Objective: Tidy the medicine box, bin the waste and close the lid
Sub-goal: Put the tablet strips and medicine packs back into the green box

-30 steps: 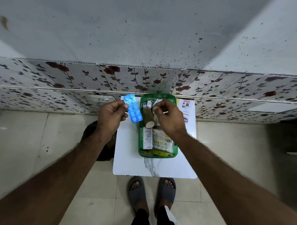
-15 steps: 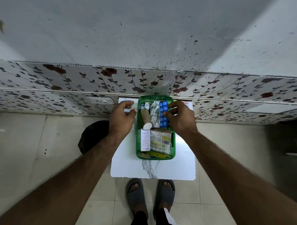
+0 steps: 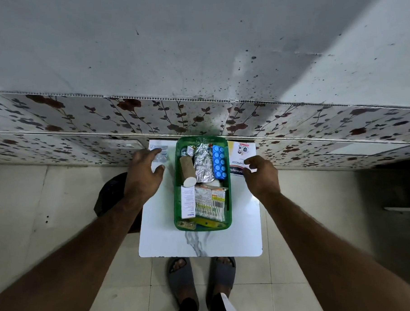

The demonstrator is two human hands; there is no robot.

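A green medicine box (image 3: 228, 215) stands open on a small white table (image 3: 198, 245). Inside lie a blue blister strip (image 3: 218, 162), a silver foil strip (image 3: 203, 163), a brown bandage roll (image 3: 187, 170), a white carton (image 3: 188, 202) and a pack of cotton swabs (image 3: 211, 205). My left hand (image 3: 142, 175) hovers left of the box, fingers spread over a clear blister strip (image 3: 161, 152) on the table. My right hand (image 3: 261, 175) hangs right of the box, fingers loosely curled and empty, over a plaster box (image 3: 242, 152).
A black bin (image 3: 109, 194) sits on the floor left of the table, partly hidden by my left arm. A flower-patterned wall panel (image 3: 80, 118) runs right behind the table. My feet in grey slippers (image 3: 181, 278) stand at its near edge.
The blue blister strip went from my left hand into the box, where my right hand let go of it. Both hands have drawn away to either side.
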